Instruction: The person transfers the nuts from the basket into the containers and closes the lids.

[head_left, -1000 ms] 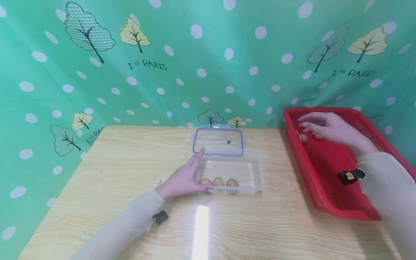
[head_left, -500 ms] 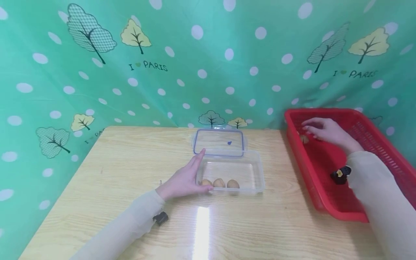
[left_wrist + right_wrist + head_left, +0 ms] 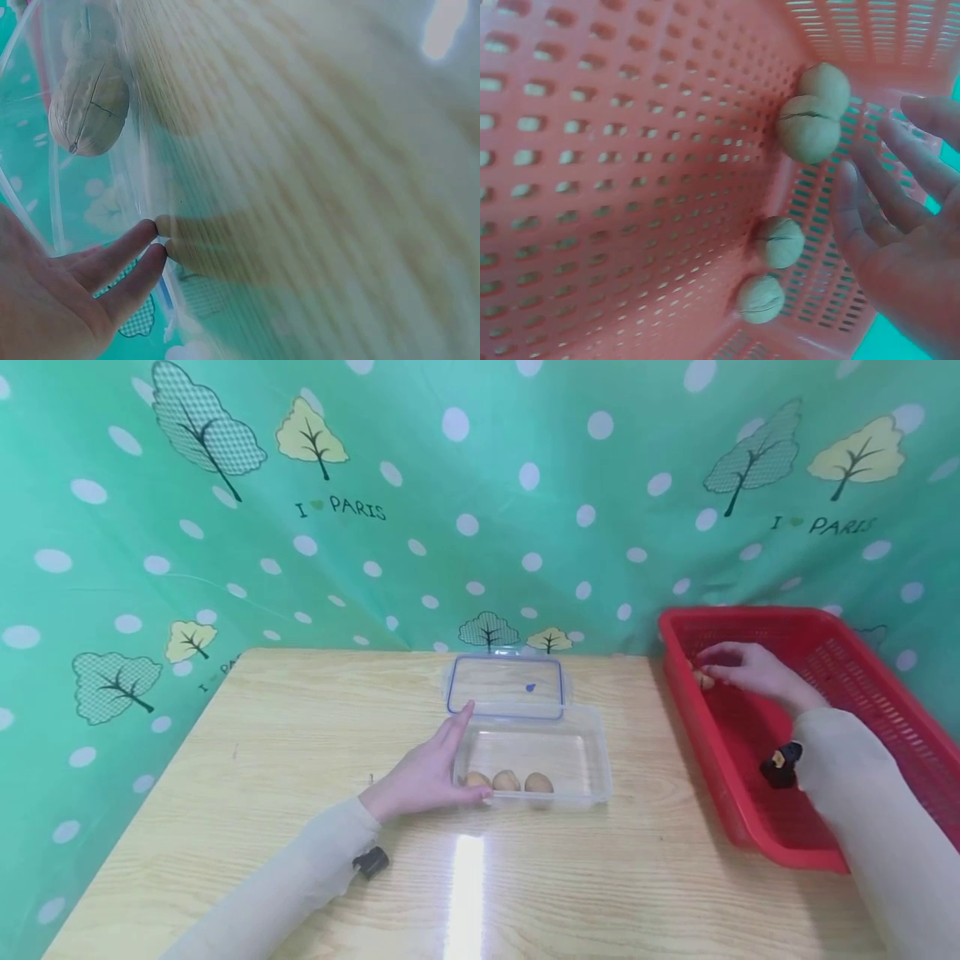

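Note:
My left hand (image 3: 422,778) rests at the left end of a clear plastic food container (image 3: 603,752), fingers along its far side and thumb at the front edge. Three walnuts (image 3: 537,783) lie inside along the container's front wall. In the left wrist view, straight fingertips (image 3: 156,251) touch the container. My right hand (image 3: 757,674) is inside a red plastic basket (image 3: 738,735), close to walnuts at its left wall. The right wrist view shows several walnuts (image 3: 808,139) on the basket floor beside relaxed, slightly bent fingers (image 3: 845,187), which hold nothing.
Behind the container lies its clear lid (image 3: 504,681) with a blue seal, next to the curtain. A green patterned curtain (image 3: 420,468) closes off the back of the wooden table (image 3: 315,710). The basket's high perforated walls surround the right hand.
Inside the basket, my right hand has come down slightly and nearer the walnuts at the left wall. My left hand and the container stay in place.

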`<state>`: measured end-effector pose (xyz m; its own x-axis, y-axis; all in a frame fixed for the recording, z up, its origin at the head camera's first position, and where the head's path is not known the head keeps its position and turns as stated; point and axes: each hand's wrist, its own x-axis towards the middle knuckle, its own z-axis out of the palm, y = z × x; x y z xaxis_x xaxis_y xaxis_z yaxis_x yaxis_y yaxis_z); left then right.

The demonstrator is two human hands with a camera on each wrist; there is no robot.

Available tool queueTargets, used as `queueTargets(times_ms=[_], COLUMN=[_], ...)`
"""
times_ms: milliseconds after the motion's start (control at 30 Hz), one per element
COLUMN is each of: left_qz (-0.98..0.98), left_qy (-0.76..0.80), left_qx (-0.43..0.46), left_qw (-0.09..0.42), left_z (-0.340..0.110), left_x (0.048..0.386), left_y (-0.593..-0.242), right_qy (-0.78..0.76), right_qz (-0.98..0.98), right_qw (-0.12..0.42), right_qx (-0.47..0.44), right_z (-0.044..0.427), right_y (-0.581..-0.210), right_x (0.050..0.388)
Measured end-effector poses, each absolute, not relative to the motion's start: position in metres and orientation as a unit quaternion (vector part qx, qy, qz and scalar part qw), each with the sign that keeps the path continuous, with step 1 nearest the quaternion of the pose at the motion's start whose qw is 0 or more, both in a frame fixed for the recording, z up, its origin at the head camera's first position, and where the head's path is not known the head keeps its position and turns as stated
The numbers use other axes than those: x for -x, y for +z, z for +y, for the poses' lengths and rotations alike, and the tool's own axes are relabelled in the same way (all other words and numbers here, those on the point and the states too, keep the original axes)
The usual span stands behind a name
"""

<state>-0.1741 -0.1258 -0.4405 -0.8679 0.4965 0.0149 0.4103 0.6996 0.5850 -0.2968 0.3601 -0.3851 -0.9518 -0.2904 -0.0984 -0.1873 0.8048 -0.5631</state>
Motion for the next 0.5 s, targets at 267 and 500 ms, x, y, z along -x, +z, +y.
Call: queueTargets(times_ms=[267,500], left_qz=[0.92,0.922], left_qy=[0.293,0.292], left_qx=[-0.248,-0.243], left_qw=[0.073,0.078], left_z=[-0.126,-0.125], left_x=[0.174,0.175], left_y=[-0.441,-0.44], right_qy=[-0.257,-0.274], right_qz=[0.954,0.948], right_qw=[0.117,0.119], right_qx=[0.1,0.108], right_z=[0.364,0.363], right_y=[-0.393,-0.399], right_x=[0.298,0.299])
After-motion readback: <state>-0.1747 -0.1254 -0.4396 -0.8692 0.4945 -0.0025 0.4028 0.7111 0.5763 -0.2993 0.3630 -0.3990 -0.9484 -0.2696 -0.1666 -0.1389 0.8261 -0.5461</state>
